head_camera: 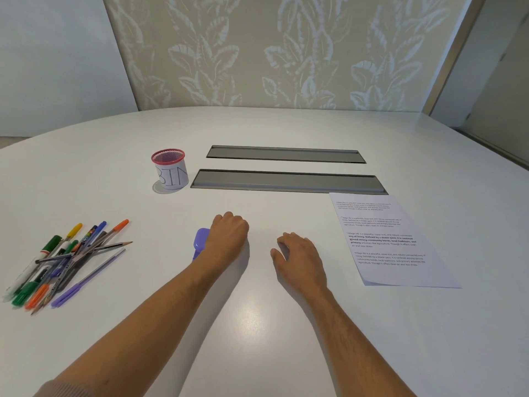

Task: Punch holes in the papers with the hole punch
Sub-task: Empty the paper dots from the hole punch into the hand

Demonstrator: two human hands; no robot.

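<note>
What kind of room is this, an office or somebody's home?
Probably an office or meeting room. The large white table has two cable hatches set into its top, and on it lie printed papers, a heap of pens and a cup marked BIN.

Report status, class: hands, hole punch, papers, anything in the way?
Left hand closed over purple hole punch; right hand empty on table. Papers unpunched, right of hands. Nothing between; pens and bin cup off left.

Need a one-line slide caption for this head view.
Left hand rests against the purple plastic hole punch while the right hand lies empty beside the printed white paper sheet.
</note>
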